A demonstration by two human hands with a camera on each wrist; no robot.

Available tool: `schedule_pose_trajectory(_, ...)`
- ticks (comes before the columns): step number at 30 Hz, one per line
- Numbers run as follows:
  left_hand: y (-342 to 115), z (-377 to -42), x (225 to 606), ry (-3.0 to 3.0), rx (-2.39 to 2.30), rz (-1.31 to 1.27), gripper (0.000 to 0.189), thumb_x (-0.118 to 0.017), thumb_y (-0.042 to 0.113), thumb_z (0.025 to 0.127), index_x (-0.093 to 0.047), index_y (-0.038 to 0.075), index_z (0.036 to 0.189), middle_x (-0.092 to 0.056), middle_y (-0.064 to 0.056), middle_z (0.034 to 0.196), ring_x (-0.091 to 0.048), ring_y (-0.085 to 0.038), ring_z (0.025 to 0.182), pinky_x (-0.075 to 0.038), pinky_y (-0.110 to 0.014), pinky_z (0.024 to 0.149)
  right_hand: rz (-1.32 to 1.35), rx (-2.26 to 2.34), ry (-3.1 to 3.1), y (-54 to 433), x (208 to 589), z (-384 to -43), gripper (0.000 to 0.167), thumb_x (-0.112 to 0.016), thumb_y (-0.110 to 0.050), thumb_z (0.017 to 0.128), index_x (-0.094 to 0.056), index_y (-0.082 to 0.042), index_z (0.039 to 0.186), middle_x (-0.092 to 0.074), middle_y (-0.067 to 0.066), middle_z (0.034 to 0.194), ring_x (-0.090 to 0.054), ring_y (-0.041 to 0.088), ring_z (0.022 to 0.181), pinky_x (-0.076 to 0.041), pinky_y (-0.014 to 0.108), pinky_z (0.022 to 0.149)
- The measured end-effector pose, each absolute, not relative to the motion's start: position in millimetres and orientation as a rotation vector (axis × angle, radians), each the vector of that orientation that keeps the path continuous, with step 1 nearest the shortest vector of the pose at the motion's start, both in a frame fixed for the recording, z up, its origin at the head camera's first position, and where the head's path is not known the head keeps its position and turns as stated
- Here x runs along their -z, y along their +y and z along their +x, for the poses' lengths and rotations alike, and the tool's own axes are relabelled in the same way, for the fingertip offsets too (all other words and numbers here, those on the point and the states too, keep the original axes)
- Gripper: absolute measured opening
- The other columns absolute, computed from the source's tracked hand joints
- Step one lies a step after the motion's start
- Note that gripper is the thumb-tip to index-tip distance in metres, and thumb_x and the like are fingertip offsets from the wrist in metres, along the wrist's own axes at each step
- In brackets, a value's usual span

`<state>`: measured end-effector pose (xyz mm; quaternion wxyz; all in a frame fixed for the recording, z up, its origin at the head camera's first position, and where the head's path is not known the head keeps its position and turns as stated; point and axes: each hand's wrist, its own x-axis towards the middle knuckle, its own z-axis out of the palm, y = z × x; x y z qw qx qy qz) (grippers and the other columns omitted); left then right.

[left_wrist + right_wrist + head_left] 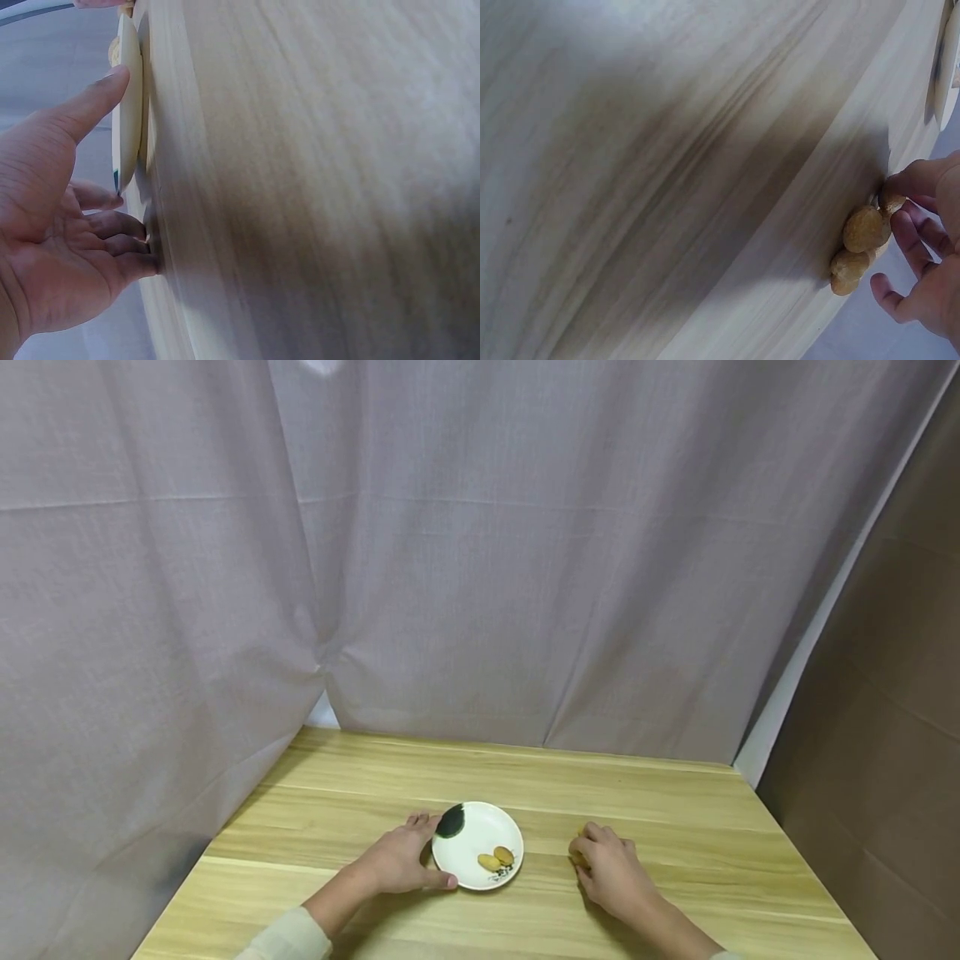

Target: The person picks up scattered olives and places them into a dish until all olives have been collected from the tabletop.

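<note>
A small white plate (472,835) with a dark green patch lies on the wooden table. Two peanuts in the shell (497,859) rest on it, toward its near right side. At the plate's left edge, my left hand (405,857) holds the rim, thumb on the near side and fingers around the far left. To the right of the plate, my right hand (611,870) is low over the table. In the right wrist view its thumb and index finger pinch a peanut (891,201). More peanuts (864,229) lie beside those fingertips, partly hidden in the head view.
The light wooden table (360,777) reaches back to a grey curtain (465,610). Another curtain hangs along the left, and a darker brown one (885,693) stands on the right.
</note>
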<state>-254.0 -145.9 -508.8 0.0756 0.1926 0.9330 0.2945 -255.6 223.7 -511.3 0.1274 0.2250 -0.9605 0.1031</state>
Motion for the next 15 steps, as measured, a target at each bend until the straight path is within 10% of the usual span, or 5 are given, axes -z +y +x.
schedule_pose_trajectory(15, -144.8, -254.6, 508.0, 2.815, -0.854, 0.574, 0.111, -0.093, 0.054, 0.085, -0.041, 0.000, 0.168, -0.041, -0.039, 0.169, -0.035, -0.057, 0.162, -0.034, -0.075, 0.130, 0.660, -0.275, -2.768, 222.3, 511.7, -256.3, 0.030, -0.098, 0.000, 0.078, -0.078, -0.016, 0.093, -0.064, -0.008, 0.093, -0.056, 0.009, 0.083, -0.063, 0.047, 0.078)
